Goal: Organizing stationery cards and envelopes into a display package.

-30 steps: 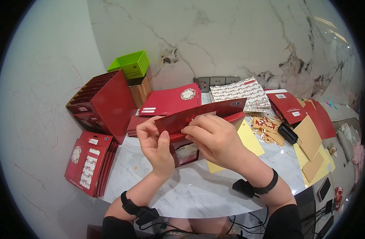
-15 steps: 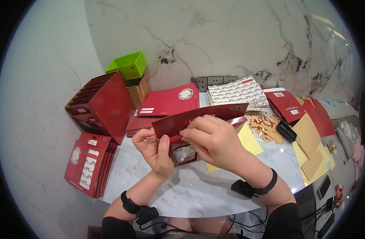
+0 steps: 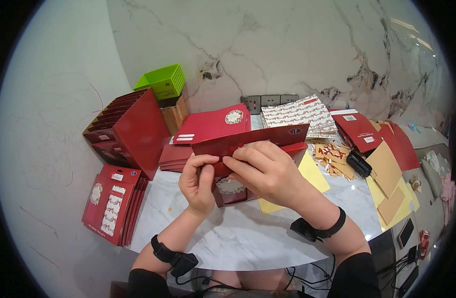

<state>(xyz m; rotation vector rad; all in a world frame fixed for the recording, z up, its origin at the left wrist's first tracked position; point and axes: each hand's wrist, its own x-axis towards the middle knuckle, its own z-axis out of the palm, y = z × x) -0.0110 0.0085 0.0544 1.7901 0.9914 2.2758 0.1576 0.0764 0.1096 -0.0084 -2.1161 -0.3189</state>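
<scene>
A red cardboard box stands upright on the table in front of me, its long back panel raised. On its lower front is a window cut-out with a cream pattern. My left hand is at the box's left end, thumb and bent index finger closed on its edge. My right hand reaches over the front, its fingertips pressed together at the top opening. A small dark red piece shows by these fingertips, but I cannot make out what it is. The right hand hides much of the box's front.
Red boxes lean stacked at left, below a divided red holder. Behind are a green basket, red folders and patterned white sheets. Paper scraps, a black case and yellow sheets lie right.
My left thumb and index finger have come closer together and moved right, against the box's edge. My right fingertips have shifted slightly along the opening. The box's back panel has tilted a little.
</scene>
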